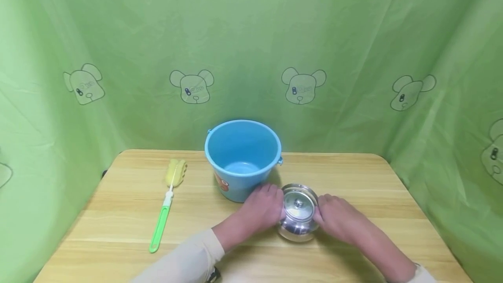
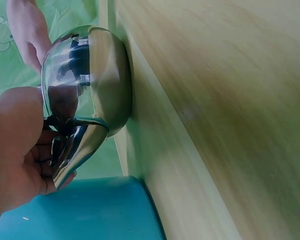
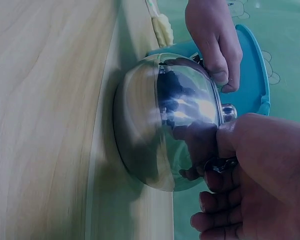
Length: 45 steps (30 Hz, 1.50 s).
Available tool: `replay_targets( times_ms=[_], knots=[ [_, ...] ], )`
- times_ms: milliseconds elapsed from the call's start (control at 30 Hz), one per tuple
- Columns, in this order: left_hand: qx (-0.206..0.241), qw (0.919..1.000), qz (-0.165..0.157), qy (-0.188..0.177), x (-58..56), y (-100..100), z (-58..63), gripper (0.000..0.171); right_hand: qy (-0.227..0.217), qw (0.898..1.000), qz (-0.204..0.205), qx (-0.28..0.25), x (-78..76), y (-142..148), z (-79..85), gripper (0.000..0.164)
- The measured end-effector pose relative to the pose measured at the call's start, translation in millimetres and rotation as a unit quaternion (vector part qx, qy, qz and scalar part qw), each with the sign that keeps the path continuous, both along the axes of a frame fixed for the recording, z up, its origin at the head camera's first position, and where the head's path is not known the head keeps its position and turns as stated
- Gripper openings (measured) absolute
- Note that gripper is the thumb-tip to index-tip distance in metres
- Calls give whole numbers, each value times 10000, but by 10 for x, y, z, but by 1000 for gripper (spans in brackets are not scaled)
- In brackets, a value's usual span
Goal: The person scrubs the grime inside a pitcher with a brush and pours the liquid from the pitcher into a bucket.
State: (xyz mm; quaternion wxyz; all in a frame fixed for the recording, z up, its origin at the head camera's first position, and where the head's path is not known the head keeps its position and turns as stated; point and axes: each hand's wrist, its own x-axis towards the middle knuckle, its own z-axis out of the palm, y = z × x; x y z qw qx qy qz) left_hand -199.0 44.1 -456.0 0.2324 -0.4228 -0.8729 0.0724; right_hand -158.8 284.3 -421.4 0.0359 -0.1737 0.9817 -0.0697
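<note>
Left hand (image 1: 265, 205) and right hand (image 1: 339, 218) grip a lidded pot (image 1: 297, 225) — contents hidden — beside a bare-floored blue bucket (image 1: 244, 186).

Soft, even light fills the head view, with faint shadows on the table (image 1: 353, 174) right of the pot (image 1: 297, 229). Both wrist views are dimmer: in the right one, white glare sits on the pot's side beside its lid (image 1: 292, 209), and in the left, the table right of the pot looks blurred.
</note>
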Motion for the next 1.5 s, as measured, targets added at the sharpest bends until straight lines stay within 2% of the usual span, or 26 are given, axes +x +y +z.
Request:
replay_targets(
  times_ms=[100, 267, 533, 967, 1500],
  knots=[
    [-14, 10000, 29, 21, 8, -18, -11, 30, -9, 10000, 2, 24, 10, -21, -7, 23],
    [28, 9998, 113, -176, 19, -54, -16, 29, -87, 9999, -54, 66, 19, -66, -13, 23],
    [104, 9996, 127, -232, 27, -134, -10, 32, 7, 10000, 35, 89, 38, -139, 4, 25],
    [133, 9996, 189, 132, 61, -250, -35, 32, 149, 9992, 176, 327, 30, -236, -30, 27],
    [51, 9994, 332, 71, 90, -370, -69, 32, 49, 9994, 109, 317, 70, -382, -2, 27]
  ],
)
